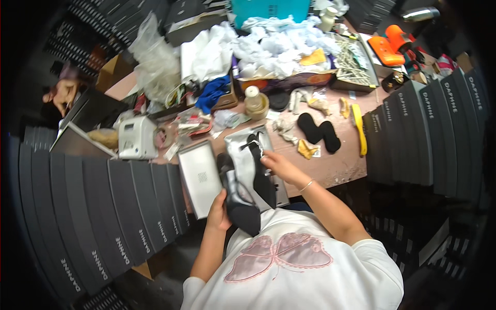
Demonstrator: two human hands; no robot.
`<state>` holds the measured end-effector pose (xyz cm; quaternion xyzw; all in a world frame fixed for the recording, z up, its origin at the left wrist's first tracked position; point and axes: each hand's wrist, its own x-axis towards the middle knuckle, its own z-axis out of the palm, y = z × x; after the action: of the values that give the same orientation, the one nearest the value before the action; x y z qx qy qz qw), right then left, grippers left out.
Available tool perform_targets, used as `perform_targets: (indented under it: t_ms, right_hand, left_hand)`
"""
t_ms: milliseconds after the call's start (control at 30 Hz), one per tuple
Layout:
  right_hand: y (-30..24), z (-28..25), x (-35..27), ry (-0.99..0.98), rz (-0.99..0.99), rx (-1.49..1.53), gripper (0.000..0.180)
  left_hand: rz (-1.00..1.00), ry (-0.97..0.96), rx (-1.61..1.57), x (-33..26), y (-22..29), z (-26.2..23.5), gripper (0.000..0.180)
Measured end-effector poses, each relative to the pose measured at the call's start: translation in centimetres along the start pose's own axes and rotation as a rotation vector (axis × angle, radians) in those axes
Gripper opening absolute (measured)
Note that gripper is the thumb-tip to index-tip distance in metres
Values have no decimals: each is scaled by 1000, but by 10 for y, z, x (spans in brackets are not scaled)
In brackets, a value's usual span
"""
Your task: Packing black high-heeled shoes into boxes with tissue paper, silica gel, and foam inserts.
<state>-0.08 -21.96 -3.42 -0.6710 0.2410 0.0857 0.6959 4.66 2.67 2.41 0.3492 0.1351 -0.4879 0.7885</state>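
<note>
Frame centre: left hand [219, 211] grips black glossy high-heeled shoe [242, 199] at its toe; long axis runs up-frame toward right hand [276, 164], pinching the strap.

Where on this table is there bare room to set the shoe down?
Bare wood shows right of the open shoebox, between the black insole pads, the yellow shoehorn and the near table edge. The back, around the white paper heap and label printer, is crowded.
</note>
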Motion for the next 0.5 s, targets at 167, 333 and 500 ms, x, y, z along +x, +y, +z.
perform_targets:
  t_ms: [167, 333, 500]
  right_hand:
    - [12, -81, 14, 496, -355, -732, 42]
    - [37, -147, 52, 564, -228, -1121, 51]
    - [23, -148, 71, 723, -491, -952, 50]
  left_hand:
    - [129, -93, 94, 0, -11, 0, 75]
    - [34, -49, -74, 14, -15, 29, 72]
    - [253, 53, -89, 42, 9, 63, 56]
